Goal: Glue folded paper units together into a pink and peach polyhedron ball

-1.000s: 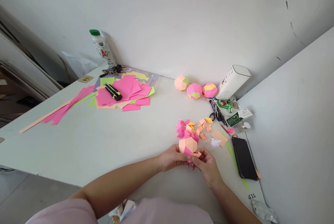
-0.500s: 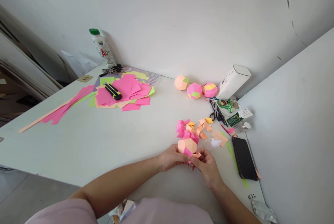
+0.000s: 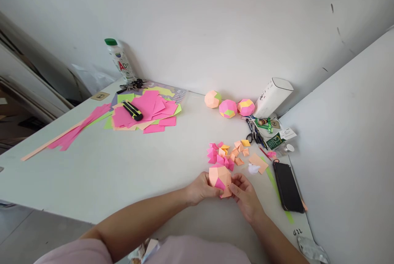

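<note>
A faceted folded-paper ball [image 3: 219, 175], mostly peach with pink patches, is in my left hand [image 3: 198, 190], thumb across its lower front and fingers behind its left side. At its lower right edge, the thumb and fingers of my right hand [image 3: 246, 199] pinch the ball near a peach flap. The inner fingertips are partly hidden. Just beyond the ball lie pink folded paper pieces [image 3: 212, 154] and peach folded pieces [image 3: 238, 160]. Three finished-looking paper balls stand by the wall, among them a pink one [image 3: 227, 108].
Pink paper sheets [image 3: 147, 106] with a utility knife [image 3: 133, 110] lie to the left, near a green-capped bottle [image 3: 120, 60]. On the right are scissors [image 3: 251, 133], a white box [image 3: 273, 97], a glass jar [image 3: 285, 149] and a phone [image 3: 288, 186].
The small peach piece, earlier sticking out between my right fingers, now lies against the ball's lower right side. The ball has turned slightly, and my right fingers have shifted to its right edge.
</note>
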Available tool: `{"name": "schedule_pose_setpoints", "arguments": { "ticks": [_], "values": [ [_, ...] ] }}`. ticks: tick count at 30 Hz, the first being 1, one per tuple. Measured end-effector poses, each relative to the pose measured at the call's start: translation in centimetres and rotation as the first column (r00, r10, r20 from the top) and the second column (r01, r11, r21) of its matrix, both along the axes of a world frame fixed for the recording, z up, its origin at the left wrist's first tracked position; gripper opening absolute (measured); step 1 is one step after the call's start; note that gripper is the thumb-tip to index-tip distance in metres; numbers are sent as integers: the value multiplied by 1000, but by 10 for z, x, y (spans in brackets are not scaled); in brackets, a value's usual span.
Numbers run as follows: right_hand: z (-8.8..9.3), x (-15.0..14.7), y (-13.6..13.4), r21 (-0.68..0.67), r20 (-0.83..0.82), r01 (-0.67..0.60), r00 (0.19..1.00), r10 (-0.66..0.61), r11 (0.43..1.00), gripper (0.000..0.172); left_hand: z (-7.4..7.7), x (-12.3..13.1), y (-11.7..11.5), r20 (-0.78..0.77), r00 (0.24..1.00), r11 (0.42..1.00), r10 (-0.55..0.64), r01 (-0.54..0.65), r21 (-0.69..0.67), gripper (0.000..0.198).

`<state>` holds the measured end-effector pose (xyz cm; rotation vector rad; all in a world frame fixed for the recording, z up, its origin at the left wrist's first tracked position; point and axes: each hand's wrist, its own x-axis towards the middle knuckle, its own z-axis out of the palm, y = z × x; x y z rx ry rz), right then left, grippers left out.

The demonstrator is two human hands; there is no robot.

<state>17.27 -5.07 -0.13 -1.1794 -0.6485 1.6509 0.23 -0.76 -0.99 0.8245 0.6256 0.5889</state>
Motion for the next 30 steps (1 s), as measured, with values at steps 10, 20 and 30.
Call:
{"name": "schedule_pose_setpoints", "arguments": {
  "ticks": [10, 20, 30],
  "values": [
    [14, 15, 4, 77, 65, 40, 997, -45, 996, 31, 4, 1, 5, 113, 993, 995, 27, -38, 94, 54],
    [18, 18, -5, 80, 194, -345, 926, 325, 935, 28, -3, -6, -3, 34, 999, 918, -12, -2, 398, 68],
    [22, 15, -4, 118, 182, -351, 927, 327, 929, 27, 2, -5, -1, -73, 984, 975, -165, 174, 139, 42]
  ]
}}
